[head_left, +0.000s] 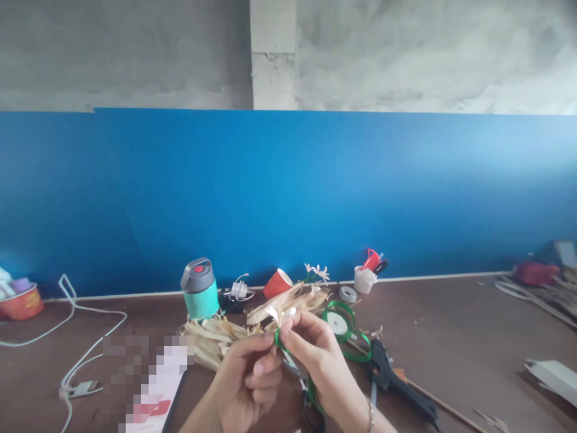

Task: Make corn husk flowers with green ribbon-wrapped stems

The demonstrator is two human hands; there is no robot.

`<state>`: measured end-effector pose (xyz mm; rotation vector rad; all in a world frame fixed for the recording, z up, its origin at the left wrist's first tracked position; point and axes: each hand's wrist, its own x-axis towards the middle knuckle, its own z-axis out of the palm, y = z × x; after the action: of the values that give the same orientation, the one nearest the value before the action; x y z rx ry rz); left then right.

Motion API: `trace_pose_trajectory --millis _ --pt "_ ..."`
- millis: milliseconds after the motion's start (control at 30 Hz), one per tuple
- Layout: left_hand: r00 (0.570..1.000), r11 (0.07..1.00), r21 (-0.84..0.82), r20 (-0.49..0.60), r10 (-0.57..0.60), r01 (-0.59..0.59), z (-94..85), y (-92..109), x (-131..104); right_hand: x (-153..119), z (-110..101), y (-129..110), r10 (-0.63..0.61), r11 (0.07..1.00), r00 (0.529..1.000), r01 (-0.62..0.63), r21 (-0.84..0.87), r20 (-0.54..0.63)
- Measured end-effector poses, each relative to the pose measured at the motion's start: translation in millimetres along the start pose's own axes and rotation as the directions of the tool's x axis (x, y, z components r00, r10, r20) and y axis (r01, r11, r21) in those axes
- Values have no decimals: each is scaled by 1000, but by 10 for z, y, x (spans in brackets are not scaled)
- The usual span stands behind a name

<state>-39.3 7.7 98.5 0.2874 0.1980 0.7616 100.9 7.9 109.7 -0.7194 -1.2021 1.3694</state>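
Between my hands is a small pale flower (273, 314) that looks made of dried husk, a band of green ribbon (276, 338) wound at its base. My left hand (246, 379) pinches the base from the left, its other fingers curled. From the right, my right hand (324, 355) has thumb and forefinger closed on the ribbon just under the petals. Partly hidden below my right hand lie dark-handled scissors (311, 412). Beyond it sits a spool of green ribbon (338, 323) with loose loops. Dried husks (205, 343) lie behind my hands.
A black glue gun (399, 388) lies right. Along the back stand a teal flask (201, 300), a tipped orange cup (277, 284), a tape roll (347, 293) and a white pot (364, 279) holding tools. A white cable (97, 343) lies left; a blue panel (288, 198) closes the back.
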Motion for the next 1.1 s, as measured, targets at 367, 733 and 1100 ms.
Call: trace_pose_trajectory --millis 367,733,1100 --pt "997 999 -12 65 -47 48 -34 -3 -3 -7 17 -35 9 998 1000 -11 61 27" --pt "999 999 16 12 -32 32 16 -29 -5 9 4 -32 -44 999 998 44 -1 -34" --pt "980 979 195 -174 96 -61 112 -77 28 31 -27 -89 -89 983 995 81 -162 -44"
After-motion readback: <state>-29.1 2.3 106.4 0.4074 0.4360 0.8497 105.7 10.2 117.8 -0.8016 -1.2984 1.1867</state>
